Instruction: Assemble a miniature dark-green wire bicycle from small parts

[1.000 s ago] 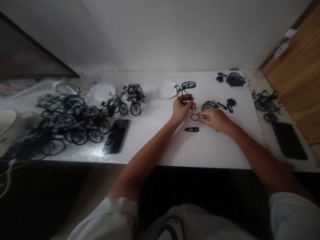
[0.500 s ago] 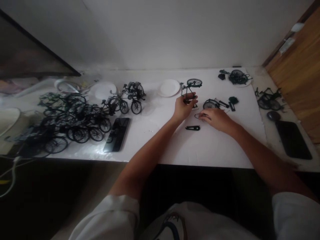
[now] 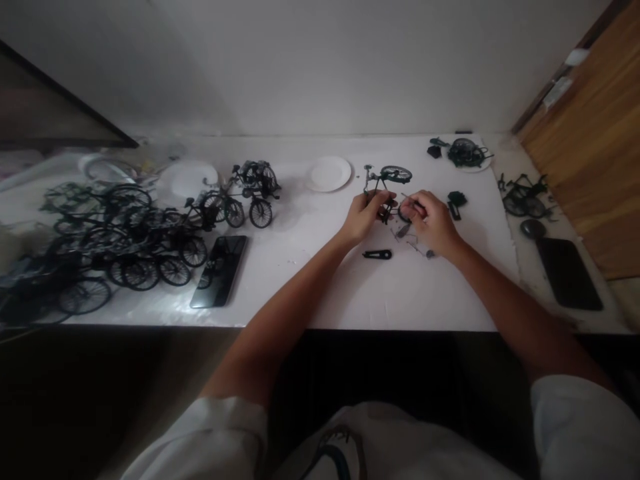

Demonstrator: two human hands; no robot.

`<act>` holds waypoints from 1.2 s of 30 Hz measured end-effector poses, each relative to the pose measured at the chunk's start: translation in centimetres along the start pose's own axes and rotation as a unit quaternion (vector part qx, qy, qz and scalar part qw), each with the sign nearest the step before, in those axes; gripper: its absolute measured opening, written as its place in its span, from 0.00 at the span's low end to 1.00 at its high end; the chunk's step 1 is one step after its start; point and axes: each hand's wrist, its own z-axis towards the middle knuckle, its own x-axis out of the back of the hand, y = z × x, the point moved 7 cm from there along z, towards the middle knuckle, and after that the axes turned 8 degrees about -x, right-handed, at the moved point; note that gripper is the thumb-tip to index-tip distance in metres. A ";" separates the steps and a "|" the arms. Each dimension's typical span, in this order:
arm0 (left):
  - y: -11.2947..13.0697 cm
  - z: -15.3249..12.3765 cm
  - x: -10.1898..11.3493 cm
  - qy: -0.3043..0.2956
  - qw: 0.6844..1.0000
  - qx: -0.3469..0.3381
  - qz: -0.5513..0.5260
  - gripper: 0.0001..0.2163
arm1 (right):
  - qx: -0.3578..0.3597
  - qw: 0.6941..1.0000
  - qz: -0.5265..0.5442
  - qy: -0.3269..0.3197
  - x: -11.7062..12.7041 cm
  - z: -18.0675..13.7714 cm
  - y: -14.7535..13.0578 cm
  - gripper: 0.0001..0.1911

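Note:
A dark miniature bicycle point(image 3: 397, 175) is tilted above the table, its one visible wheel pointing away from me. My left hand point(image 3: 361, 217) is closed around its frame. Close by on the right, my right hand point(image 3: 434, 221) pinches a thin, small piece that I cannot make out, near the bicycle's frame. Under the fingers lie small loose metal parts point(image 3: 403, 231), partly hidden. A flat black part with a round end point(image 3: 379, 254) rests in front of my hands. Dark pieces point(image 3: 456, 203) lie just beyond my right hand.
Several miniature bicycles point(image 3: 173, 267) crowd the left side, beside a phone point(image 3: 220, 272). A white plate point(image 3: 329, 175) stands at the back; another plate point(image 3: 493, 165) at the back right carries bicycle parts. Further right are a bicycle frame point(image 3: 525, 197) and a black slab point(image 3: 570, 273).
My right hand has risen from the loose parts on the table toward the bicycle, carrying a thin piece. The bicycle has turned slightly in my left hand. The view has shifted a little.

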 end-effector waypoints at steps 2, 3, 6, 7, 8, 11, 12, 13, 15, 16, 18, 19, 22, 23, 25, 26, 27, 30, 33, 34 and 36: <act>0.1 -0.2 -0.6 -0.035 0.999 0.001 -0.011 0.16 | -0.024 1.000 0.003 0.014 0.2 0.1 0.4 0.07; 0.1 -0.3 -0.8 -0.047 0.999 0.001 -0.016 0.16 | -0.037 0.999 0.001 0.019 0.3 0.1 0.7 0.08; -0.1 -0.5 -1.3 -0.069 0.997 -0.001 -0.024 0.14 | -0.070 0.997 -0.015 0.023 0.3 0.1 1.5 0.08; -0.1 -0.5 -1.4 -0.075 0.997 -0.003 -0.025 0.13 | -0.076 0.997 -0.021 0.024 0.3 0.1 1.7 0.08; -0.2 -0.5 -1.5 -0.080 0.996 -0.006 -0.025 0.11 | -0.079 0.996 -0.028 0.025 0.3 0.2 1.9 0.08; -0.3 -0.6 -1.7 -0.089 0.995 -0.012 -0.036 0.10 | -0.077 0.995 -0.046 0.033 0.3 0.2 2.1 0.08; -0.4 -0.6 -1.6 -0.089 0.995 -0.012 -0.042 0.10 | -0.073 0.995 -0.051 0.037 0.3 0.1 2.1 0.08; -0.5 -0.6 -1.6 -0.090 0.995 -0.010 -0.046 0.09 | -0.069 0.995 -0.054 0.041 0.4 0.1 2.0 0.09; -0.7 -0.6 -1.6 -0.092 0.995 -0.006 -0.048 0.08 | -0.066 0.995 -0.057 0.045 0.4 0.1 1.9 0.12; -0.9 -0.6 -1.6 -0.091 0.995 -0.004 -0.046 0.07 | -0.066 0.995 -0.056 0.045 0.4 0.0 1.8 0.13; -1.1 -0.6 -1.5 -0.082 0.996 0.004 -0.043 0.06 | -0.061 0.996 -0.045 0.047 0.5 -0.1 1.4 0.16; -1.2 -0.6 -1.4 -0.074 0.996 0.010 -0.044 0.06 | -0.055 0.997 -0.037 0.051 0.6 -0.1 1.1 0.17; -1.4 -0.6 -1.2 -0.049 0.997 0.031 -0.048 0.08 | -0.020 0.998 -0.012 0.067 1.1 -0.2 0.1 0.24; -1.4 -0.5 -1.1 -0.042 0.997 0.034 -0.049 0.08 | -0.010 0.997 -0.009 0.070 1.2 -0.2 -0.2 0.26; -1.4 -0.4 -1.0 -0.033 0.998 0.033 -0.051 0.08 | 0.000 0.997 -0.015 0.074 1.3 -0.3 -0.5 0.27; -1.4 -0.4 -0.9 -0.029 0.998 0.030 -0.053 0.08 | 0.002 0.997 -0.019 0.076 1.3 -0.3 -0.6 0.27; -1.3 -0.3 -0.8 -0.024 0.998 0.027 -0.054 0.08 | 0.002 0.997 -0.020 0.079 1.3 -0.4 -0.7 0.26; -1.5 -0.2 -0.5 -0.011 0.998 0.027 -0.049 0.09 | -0.012 0.995 -0.004 0.099 1.2 -0.5 -0.5 0.21; -1.8 -0.1 -0.3 -0.005 0.998 0.032 -0.046 0.08 | -0.042 0.989 0.024 0.141 1.5 -0.7 0.1 0.18; -1.9 -0.1 -0.3 -0.004 0.998 0.033 -0.047 0.08 | -0.047 0.987 0.032 0.150 1.5 -0.8 0.3 0.18; -2.1 0.0 -0.3 -0.005 0.998 0.033 -0.046 0.08 | -0.046 0.987 0.038 0.150 1.6 -0.8 0.4 0.18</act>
